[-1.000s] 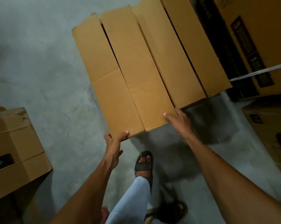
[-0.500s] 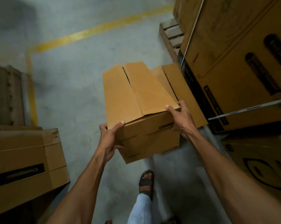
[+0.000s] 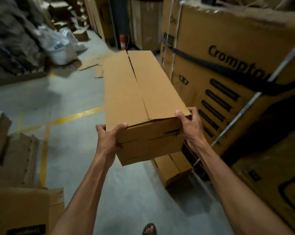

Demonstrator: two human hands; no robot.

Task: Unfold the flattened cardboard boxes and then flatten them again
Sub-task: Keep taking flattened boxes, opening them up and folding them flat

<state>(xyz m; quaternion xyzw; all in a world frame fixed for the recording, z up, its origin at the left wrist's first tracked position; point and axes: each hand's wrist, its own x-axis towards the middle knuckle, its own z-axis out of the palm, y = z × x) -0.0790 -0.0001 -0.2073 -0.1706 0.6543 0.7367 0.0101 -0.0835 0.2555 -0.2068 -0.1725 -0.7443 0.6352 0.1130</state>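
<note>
Concrete floor [image 3: 78, 150], yellow lines [image 3: 78, 115], stacked cartons [image 3: 228, 92], left hand [image 3: 107, 141], right hand [image 3: 192, 128], fingers curled round cardboard box [image 3: 126, 92].

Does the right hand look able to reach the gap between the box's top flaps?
Probably yes. The right hand grips the near right corner of the box, and the gap between the top flaps ends near it, with nothing lying on top. It would first have to let go.
</note>
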